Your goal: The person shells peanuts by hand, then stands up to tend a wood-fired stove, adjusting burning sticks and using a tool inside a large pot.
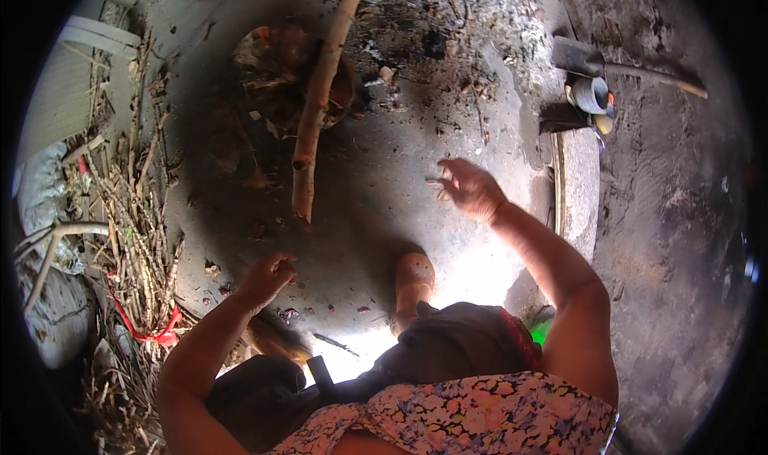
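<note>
Low on the left, my left hand (270, 281) is held with its fingers curled in; whether anything is inside them is hidden. My right hand (474, 191) reaches over the floor right of the middle, its fingers bent but apart, with no held object that I can make out. Between and beyond the hands a long bare branch (314, 107) slants from the top edge, its lower end nearest my left hand but not touching it. Under the branch sits a round, rough wooden piece (264, 53), partly in shadow.
A bundle of thin sticks (132, 239) with a red tie (164, 335) lies along the left. Ash and wood chips (448, 47) cover the far floor. A grey cup-like container (590, 95) and a pale ledge (578, 183) are at right. My shod foot (414, 277) is below.
</note>
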`<state>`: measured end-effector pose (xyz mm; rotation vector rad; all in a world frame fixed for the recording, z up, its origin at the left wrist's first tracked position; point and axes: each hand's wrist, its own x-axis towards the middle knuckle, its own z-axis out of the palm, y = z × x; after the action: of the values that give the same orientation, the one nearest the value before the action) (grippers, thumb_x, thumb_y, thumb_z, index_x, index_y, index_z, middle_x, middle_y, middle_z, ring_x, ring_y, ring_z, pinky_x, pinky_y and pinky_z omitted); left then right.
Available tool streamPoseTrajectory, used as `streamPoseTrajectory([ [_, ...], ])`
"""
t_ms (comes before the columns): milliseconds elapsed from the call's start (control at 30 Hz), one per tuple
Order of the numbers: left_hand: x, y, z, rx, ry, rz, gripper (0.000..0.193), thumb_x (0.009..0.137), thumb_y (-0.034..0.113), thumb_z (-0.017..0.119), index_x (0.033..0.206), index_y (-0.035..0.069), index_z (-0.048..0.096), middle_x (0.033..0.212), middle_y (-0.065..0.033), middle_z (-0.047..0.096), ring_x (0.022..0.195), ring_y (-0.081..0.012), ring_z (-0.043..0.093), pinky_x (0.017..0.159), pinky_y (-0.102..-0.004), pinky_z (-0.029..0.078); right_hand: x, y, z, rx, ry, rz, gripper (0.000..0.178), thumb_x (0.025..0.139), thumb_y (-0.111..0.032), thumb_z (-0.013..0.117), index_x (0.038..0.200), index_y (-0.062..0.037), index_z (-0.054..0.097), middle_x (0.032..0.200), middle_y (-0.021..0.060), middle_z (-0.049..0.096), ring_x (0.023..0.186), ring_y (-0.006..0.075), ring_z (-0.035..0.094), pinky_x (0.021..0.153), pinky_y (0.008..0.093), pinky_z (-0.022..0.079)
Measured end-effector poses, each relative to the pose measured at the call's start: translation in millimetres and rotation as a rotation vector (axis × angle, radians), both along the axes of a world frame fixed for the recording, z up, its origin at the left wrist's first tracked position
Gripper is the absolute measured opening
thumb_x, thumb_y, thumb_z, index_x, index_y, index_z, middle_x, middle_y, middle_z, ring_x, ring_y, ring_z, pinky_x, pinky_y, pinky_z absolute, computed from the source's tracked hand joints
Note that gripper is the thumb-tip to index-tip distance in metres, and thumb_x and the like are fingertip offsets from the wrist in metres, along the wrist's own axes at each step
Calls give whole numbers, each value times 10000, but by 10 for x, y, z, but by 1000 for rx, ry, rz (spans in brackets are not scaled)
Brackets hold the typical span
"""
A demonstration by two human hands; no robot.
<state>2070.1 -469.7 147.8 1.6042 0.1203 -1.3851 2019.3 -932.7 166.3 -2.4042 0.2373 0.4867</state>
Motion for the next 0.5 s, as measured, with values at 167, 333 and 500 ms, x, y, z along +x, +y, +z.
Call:
streamPoseTrajectory([
  [167,-57,58,18,61,-17,43,262,869,71,561,1120,-5,557,934,-85,611,834,-141,610,784,-298,527,859,-455,-177,-254,131,-244,220,875,-247,583,992,-67,634,958,181,654,899,361,627,810,406,508],
  [333,-69,81,49,144,18,143,233,869,78,563,1090,5,568,951,-94,610,840,-150,617,764,-298,541,1478,-1196,-538,-405,-171,-263,247,853,-272,526,901,-69,658,931,215,651,916,393,613,827,449,487],
  [500,-150,92,-16,152,84,256,208,870,75,567,1068,14,574,921,-104,622,843,-163,627,749,-292,545,2376,-1456,-699,-533,-208,-348,250,854,-263,524,965,-84,658,983,216,644,940,386,610,817,451,490],
])
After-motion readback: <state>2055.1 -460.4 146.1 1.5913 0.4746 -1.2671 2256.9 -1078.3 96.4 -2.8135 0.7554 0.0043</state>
